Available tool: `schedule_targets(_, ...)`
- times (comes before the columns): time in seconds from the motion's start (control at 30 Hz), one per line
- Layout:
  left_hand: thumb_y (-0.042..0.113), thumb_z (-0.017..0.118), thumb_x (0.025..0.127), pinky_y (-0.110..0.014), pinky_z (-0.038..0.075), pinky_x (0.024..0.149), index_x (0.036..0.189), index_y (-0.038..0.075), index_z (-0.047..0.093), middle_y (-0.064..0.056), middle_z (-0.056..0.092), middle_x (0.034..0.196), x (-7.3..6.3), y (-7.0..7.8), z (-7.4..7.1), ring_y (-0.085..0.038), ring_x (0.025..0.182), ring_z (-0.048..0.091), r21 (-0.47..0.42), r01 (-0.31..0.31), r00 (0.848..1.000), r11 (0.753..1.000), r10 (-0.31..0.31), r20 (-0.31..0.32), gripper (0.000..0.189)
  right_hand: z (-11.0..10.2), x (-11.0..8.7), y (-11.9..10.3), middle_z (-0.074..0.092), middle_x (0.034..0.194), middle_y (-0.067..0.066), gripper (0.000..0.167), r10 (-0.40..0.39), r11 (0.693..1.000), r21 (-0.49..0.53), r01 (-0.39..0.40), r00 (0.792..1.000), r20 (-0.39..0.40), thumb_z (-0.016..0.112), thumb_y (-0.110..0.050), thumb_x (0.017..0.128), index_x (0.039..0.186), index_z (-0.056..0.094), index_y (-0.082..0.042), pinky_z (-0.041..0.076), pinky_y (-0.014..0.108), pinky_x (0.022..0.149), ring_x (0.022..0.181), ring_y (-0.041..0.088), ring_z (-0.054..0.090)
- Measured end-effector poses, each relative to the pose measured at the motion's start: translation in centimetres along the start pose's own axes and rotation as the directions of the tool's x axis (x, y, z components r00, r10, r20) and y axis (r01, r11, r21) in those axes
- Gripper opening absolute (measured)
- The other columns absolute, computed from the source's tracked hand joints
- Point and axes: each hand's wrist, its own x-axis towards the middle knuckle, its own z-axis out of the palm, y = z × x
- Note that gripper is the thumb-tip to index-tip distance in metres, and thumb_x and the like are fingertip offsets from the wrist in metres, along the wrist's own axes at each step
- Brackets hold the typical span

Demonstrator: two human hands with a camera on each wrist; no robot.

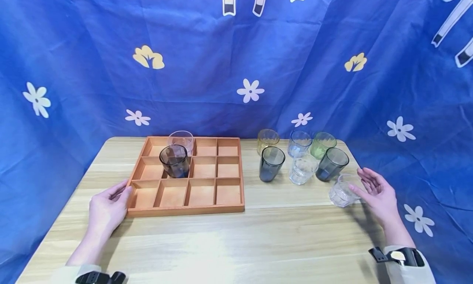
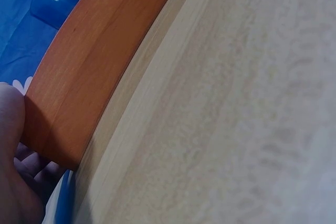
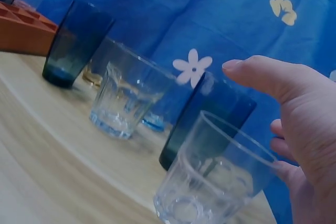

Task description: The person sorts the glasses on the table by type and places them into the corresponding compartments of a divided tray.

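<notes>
"Hands first: what are yours doing?"

"One apiece. Left hand [image 1: 107, 206] grips the wooden tray [image 1: 184, 210] by its left edge, between thumb and fingers; my right hand [image 1: 378, 195] is spread beside the near clear glass [image 1: 340, 193], thumb and fingers well apart, gripping nothing."

"And the risks, biggest first?"

"Worktop [image 1: 277, 243]: that glass is near its right edge, so an outward shove could send it over. Tray next: a tug from my left could rock the smoky tumbler [image 1: 173, 163] standing in it. Then the tall dark glass [image 1: 332, 165] just behind the clear one; a thumb swung too wide would knock it."

"The clear glass itself?"

"Smooth and see-through, so its rim is easy to misjudge (a fingertip may be brushing it; I can't tell). I'd say closing unevenly would tip it."
</notes>
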Motion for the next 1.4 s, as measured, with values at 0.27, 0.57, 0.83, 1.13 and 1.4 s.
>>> schedule_targets(0.27, 0.023, 0.068, 0.105, -0.002, 0.048, 0.073, 0.135, -0.002, 0.070, -0.024, 0.069, 0.123, 0.0, -0.1, -0.1, 0.023, 0.087, 0.056, 0.014, 0.000, 1.000, 1.000, 0.000, 0.003, 0.040, -0.4, -0.4, 2.1, 0.065, 0.135, 0.003, 0.073, 0.028, 0.999, -0.018, -0.027, 0.998, 0.050, 0.076, 0.024, 0.084, 0.148, 0.049, 0.003, 0.046, 0.015, 0.105, 0.126, 0.010, 0.060)
schedule_targets(0.57, 0.022, 0.068, 0.105, -0.003, 0.049, 0.074, 0.135, -0.004, 0.070, -0.025, 0.069, 0.124, -0.2, 0.3, -0.2, 0.023, 0.088, 0.056, -0.003, 0.004, 1.000, 1.000, -0.004, 0.004, 0.040, -0.2, -1.0, 3.5, 0.067, 0.137, 0.001, 0.077, 0.068, 0.995, -0.080, -0.062, 0.995, 0.075, 0.079, 0.021, 0.083, 0.149, 0.046, 0.000, 0.046, 0.013, 0.102, 0.124, 0.005, 0.061)
schedule_targets(0.83, 0.023, 0.067, 0.105, -0.003, 0.049, 0.073, 0.135, -0.003, 0.070, -0.025, 0.069, 0.123, -0.2, 0.4, -0.2, 0.022, 0.088, 0.057, 0.004, -0.003, 1.000, 1.000, 0.003, 0.006, 0.040, -0.1, -1.2, 4.2, 0.065, 0.139, 0.009, 0.078, 0.078, 0.985, -0.159, -0.064, 0.993, 0.084, 0.082, 0.013, 0.085, 0.152, 0.041, 0.013, 0.047, 0.013, 0.101, 0.124, 0.006, 0.061)
schedule_targets(1.13, 0.021, 0.067, 0.105, -0.003, 0.048, 0.073, 0.134, -0.005, 0.070, -0.027, 0.069, 0.122, -0.2, 0.4, -0.2, 0.023, 0.086, 0.056, -0.003, -0.018, 1.000, 1.000, 0.018, 0.005, 0.039, 0.3, -1.4, 3.5, 0.069, 0.133, 0.007, 0.071, 0.066, 0.993, -0.103, -0.060, 0.996, 0.055, 0.081, 0.016, 0.085, 0.146, 0.045, 0.014, 0.051, 0.016, 0.099, 0.120, 0.008, 0.065)
schedule_targets(1.4, 0.021, 0.068, 0.105, -0.002, 0.048, 0.073, 0.133, -0.005, 0.070, -0.026, 0.069, 0.123, -0.2, 0.5, -0.2, 0.023, 0.087, 0.056, 0.002, -0.023, 1.000, 1.000, 0.023, -0.004, 0.039, 0.9, -0.9, 1.1, 0.072, 0.131, 0.005, 0.065, 0.032, 0.999, 0.003, -0.032, 0.997, 0.066, 0.076, 0.022, 0.085, 0.142, 0.053, 0.004, 0.052, 0.019, 0.099, 0.119, 0.012, 0.068)
